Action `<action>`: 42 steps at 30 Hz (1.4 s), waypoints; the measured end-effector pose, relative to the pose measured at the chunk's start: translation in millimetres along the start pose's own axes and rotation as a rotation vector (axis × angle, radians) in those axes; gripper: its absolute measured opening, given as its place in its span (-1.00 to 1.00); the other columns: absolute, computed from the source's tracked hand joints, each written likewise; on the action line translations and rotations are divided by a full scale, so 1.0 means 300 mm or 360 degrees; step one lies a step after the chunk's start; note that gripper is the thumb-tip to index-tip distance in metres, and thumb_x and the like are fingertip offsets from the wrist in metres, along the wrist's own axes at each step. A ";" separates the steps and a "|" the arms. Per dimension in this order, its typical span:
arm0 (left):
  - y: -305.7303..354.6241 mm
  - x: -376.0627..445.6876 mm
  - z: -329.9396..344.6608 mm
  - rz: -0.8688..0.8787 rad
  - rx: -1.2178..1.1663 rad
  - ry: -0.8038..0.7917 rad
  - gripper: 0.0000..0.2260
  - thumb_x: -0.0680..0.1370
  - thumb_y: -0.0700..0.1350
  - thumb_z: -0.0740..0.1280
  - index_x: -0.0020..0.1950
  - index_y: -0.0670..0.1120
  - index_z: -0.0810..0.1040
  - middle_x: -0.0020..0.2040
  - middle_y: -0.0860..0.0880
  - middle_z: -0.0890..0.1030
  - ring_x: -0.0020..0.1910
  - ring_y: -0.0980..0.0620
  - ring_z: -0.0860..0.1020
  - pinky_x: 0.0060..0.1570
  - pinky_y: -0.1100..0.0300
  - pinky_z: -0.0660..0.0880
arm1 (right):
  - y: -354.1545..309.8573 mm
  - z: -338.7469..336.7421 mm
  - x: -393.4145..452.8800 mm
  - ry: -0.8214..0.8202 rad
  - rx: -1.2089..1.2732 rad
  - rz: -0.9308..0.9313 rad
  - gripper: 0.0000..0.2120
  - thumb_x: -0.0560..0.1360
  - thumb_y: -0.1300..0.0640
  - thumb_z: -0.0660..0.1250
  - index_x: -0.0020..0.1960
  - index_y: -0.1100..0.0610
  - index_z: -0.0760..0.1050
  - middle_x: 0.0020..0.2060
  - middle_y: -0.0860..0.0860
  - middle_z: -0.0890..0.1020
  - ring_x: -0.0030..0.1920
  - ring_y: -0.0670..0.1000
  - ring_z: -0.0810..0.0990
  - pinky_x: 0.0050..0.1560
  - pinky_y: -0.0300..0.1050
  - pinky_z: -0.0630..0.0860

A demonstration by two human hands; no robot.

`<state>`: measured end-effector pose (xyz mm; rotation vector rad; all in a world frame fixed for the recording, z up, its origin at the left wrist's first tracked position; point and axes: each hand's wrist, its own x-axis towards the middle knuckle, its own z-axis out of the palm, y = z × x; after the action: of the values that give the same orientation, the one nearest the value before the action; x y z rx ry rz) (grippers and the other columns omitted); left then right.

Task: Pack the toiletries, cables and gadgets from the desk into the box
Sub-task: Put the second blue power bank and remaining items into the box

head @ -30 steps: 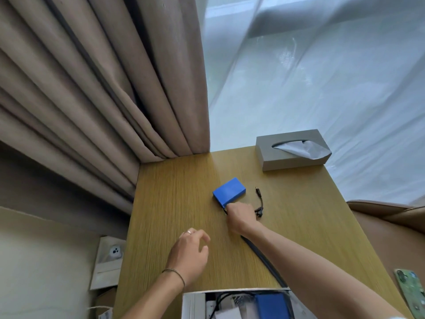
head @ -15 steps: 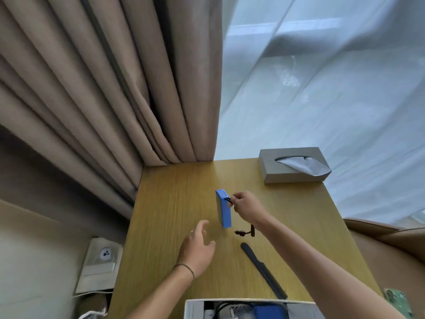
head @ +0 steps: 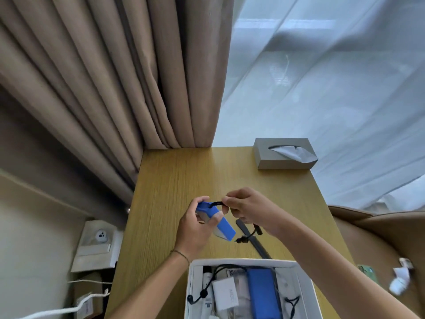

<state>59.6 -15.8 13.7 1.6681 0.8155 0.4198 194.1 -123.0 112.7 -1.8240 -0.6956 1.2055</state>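
Nearest the camera, a white box [head: 251,263] is sitting at the near edge of the desk [head: 165,185], open-topped, already holding a blue flat gadget [head: 262,291], a white adapter [head: 225,294], black cabling [head: 204,293] and other bits too blurred to name. Just beyond the box, a black comb-like strip [head: 253,240] is lying diagonally on the desk, one end almost reaching the box rim.

Above the desk, just beyond the box, both hands are holding one thing in the air. Left hand [head: 195,226] is gripping a blue box-shaped gadget [head: 219,223], fingers curling round its far end, near end tilting down toward the box. Right hand [head: 248,209] is pinching a thin black cable [head: 216,203] where it is meeting the gadget's far end. The cable's free end is dangling under the right wrist, its plug [head: 242,239] hanging just over the black strip; contact with the desk cannot be told. A thin bracelet [head: 180,254] is showing on the left wrist.

Beyond the box on the far right corner of the desk, a grey tissue box [head: 276,157] is standing with a tissue poking out. Left of the box, below desk level, a wall socket plate [head: 99,242] is showing. Behind the desk, beige curtains [head: 103,77] and sheer white drapes [head: 322,77] are hanging.
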 end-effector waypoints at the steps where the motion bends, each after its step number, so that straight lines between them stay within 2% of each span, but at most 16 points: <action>1: 0.005 -0.019 -0.012 -0.0004 -0.0041 -0.0033 -0.62 0.32 0.24 0.44 0.09 0.20 0.51 -0.03 0.21 0.59 -0.13 0.19 0.55 -0.12 0.30 0.50 | 0.001 -0.002 -0.023 -0.0001 0.0060 -0.0029 -0.68 0.69 0.06 0.22 -0.17 0.15 0.57 -0.51 -0.15 0.34 -0.49 -0.12 0.22 -0.46 -0.30 0.18; 3: 0.020 -0.058 -0.041 -0.0004 -0.0042 -0.0126 -0.67 0.32 0.25 0.45 -0.04 0.14 0.51 -0.21 0.21 0.56 -0.27 0.15 0.48 -0.23 0.22 0.46 | 0.011 -0.003 -0.069 -0.0007 0.0182 -0.0058 -0.69 0.69 0.05 0.22 -0.14 0.17 0.55 -0.50 -0.12 0.30 -0.48 -0.09 0.18 -0.47 -0.27 0.14; 5: 0.040 -0.095 -0.073 -0.0021 -0.0009 -0.0310 -0.62 0.31 0.26 0.48 -0.11 0.03 0.51 -0.29 0.14 0.52 -0.32 0.10 0.46 -0.28 0.11 0.45 | 0.033 -0.003 -0.110 -0.0008 0.0290 -0.0052 -0.70 0.69 0.05 0.21 -0.13 0.18 0.55 -0.47 -0.07 0.25 -0.47 -0.07 0.15 -0.45 -0.22 0.09; 7: 0.060 -0.131 -0.104 -0.0093 -0.0008 -0.0511 -0.52 0.31 0.27 0.52 -0.11 -0.10 0.51 -0.28 0.03 0.55 -0.30 0.01 0.56 -0.30 0.02 0.53 | 0.063 0.004 -0.146 -0.0008 0.0391 -0.0016 -0.68 0.70 0.06 0.20 -0.15 0.18 0.54 -0.45 -0.03 0.23 -0.46 -0.06 0.14 -0.46 -0.20 0.09; 9: 0.069 -0.172 -0.125 -0.0088 0.0074 -0.0647 -0.53 0.32 0.27 0.53 -0.15 -0.10 0.52 -0.33 0.06 0.55 -0.30 0.04 0.62 -0.36 0.06 0.58 | 0.096 0.015 -0.177 -0.0022 0.0519 0.0030 -0.66 0.70 0.06 0.19 -0.18 0.17 0.53 -0.46 -0.03 0.22 -0.49 -0.07 0.14 -0.50 -0.23 0.09; 11: 0.070 -0.215 -0.131 -0.0018 0.0261 -0.0704 -0.57 0.33 0.32 0.51 -0.23 -0.02 0.53 -0.36 0.03 0.53 -0.34 0.07 0.57 -0.37 0.02 0.54 | 0.133 0.026 -0.207 -0.0040 0.0626 0.0072 -0.65 0.70 0.05 0.20 -0.19 0.16 0.53 -0.48 -0.05 0.21 -0.51 -0.08 0.14 -0.53 -0.27 0.12; 14: 0.065 -0.262 -0.123 0.0003 0.0437 -0.0721 -0.54 0.34 0.37 0.46 -0.22 -0.03 0.56 -0.34 -0.01 0.53 -0.36 0.04 0.49 -0.31 -0.11 0.55 | 0.195 0.030 -0.252 -0.0047 0.0722 0.0102 -0.66 0.69 0.02 0.22 -0.17 0.16 0.58 -0.47 -0.06 0.23 -0.50 -0.07 0.16 -0.53 -0.27 0.18; 18: 0.058 -0.301 -0.105 -0.0046 0.0484 -0.0785 -0.47 0.35 0.39 0.38 -0.14 -0.10 0.60 -0.26 -0.20 0.60 -0.38 0.00 0.49 -0.38 0.02 0.44 | 0.303 0.026 -0.295 0.0020 0.0821 0.0128 -0.68 0.68 0.04 0.23 -0.03 0.19 0.67 -0.45 -0.06 0.24 -0.48 -0.06 0.19 -0.50 -0.25 0.18; 21: 0.028 -0.319 -0.080 -0.0108 0.0632 -0.0948 -0.51 0.46 0.32 0.34 -0.07 -0.13 0.60 -0.25 -0.16 0.61 -0.35 0.00 0.51 -0.35 0.06 0.43 | 0.388 0.030 -0.317 0.0084 0.0727 0.0193 -0.70 0.67 0.06 0.25 -0.02 0.20 0.69 -0.44 -0.05 0.25 -0.46 -0.05 0.20 -0.50 -0.25 0.20; 24: -0.010 -0.340 -0.036 -0.0170 0.0794 -0.1075 -0.65 0.55 0.19 0.34 -0.06 -0.11 0.59 -0.22 -0.08 0.62 -0.28 0.00 0.61 -0.32 0.12 0.55 | 0.456 0.029 -0.336 0.0145 0.0591 0.0284 -0.70 0.67 0.09 0.25 0.00 0.24 0.69 -0.45 -0.04 0.27 -0.46 -0.05 0.21 -0.50 -0.25 0.21; 27: -0.052 -0.356 0.013 -0.0209 0.0971 -0.1209 -0.64 0.57 0.20 0.30 0.00 -0.11 0.58 -0.11 -0.14 0.67 -0.12 -0.09 0.67 -0.20 0.04 0.63 | 0.502 0.029 -0.358 0.0168 0.0511 0.0366 -0.73 0.65 0.12 0.28 0.04 0.28 0.68 -0.47 -0.05 0.32 -0.47 -0.06 0.24 -0.48 -0.24 0.18; 29: -0.077 -0.362 0.041 -0.0195 0.1099 -0.1258 -0.62 0.57 0.24 0.28 -0.05 -0.09 0.56 -0.17 -0.12 0.64 -0.21 -0.11 0.62 -0.24 -0.03 0.57 | 0.517 0.025 -0.374 0.0198 0.0474 0.0387 -0.79 0.64 0.18 0.28 0.08 0.25 0.67 -0.48 -0.03 0.41 -0.48 -0.07 0.30 -0.43 -0.21 0.19; 31: -0.103 -0.373 0.068 -0.0138 0.1248 -0.1265 -0.65 0.56 0.26 0.26 -0.17 -0.01 0.50 -0.29 -0.02 0.54 -0.34 0.00 0.51 -0.35 0.10 0.43 | 0.519 0.014 -0.388 0.0215 0.0487 0.0395 -0.79 0.64 0.24 0.25 0.10 0.20 0.68 -0.42 0.01 0.53 -0.46 -0.07 0.39 -0.38 -0.20 0.25; 33: -0.123 -0.387 0.099 -0.0091 0.1384 -0.1282 -0.67 0.55 0.28 0.25 -0.21 0.05 0.47 -0.30 0.02 0.51 -0.35 0.06 0.46 -0.35 0.15 0.36 | 0.515 0.002 -0.401 0.0248 0.0467 0.0397 -0.76 0.63 0.29 0.23 0.09 0.18 0.68 -0.34 0.06 0.62 -0.43 -0.07 0.45 -0.38 -0.23 0.33; 39: -0.156 -0.410 0.180 -0.0108 0.1696 -0.1427 -0.59 0.58 0.29 0.18 -0.11 -0.05 0.52 -0.21 -0.08 0.57 -0.28 0.00 0.50 -0.28 0.08 0.43 | 0.538 0.010 -0.405 0.0459 0.0173 0.0373 -0.72 0.55 0.45 0.21 0.05 0.24 0.66 -0.23 0.16 0.63 -0.37 -0.05 0.48 -0.32 -0.24 0.43; 42: -0.161 -0.419 0.207 -0.0140 0.1812 -0.1489 -0.52 0.58 0.30 0.16 0.05 -0.10 0.56 -0.12 -0.12 0.61 -0.19 -0.05 0.55 -0.21 0.05 0.49 | 0.584 0.026 -0.404 0.0516 -0.0089 0.0361 -0.69 0.53 0.40 0.19 0.02 0.15 0.66 -0.21 0.10 0.68 -0.29 0.02 0.54 -0.22 -0.10 0.49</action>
<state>-0.2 -144.4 -29.9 2.4728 0.3676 -1.0427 141.0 -305.8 16.9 -2.1261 -0.3494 1.0027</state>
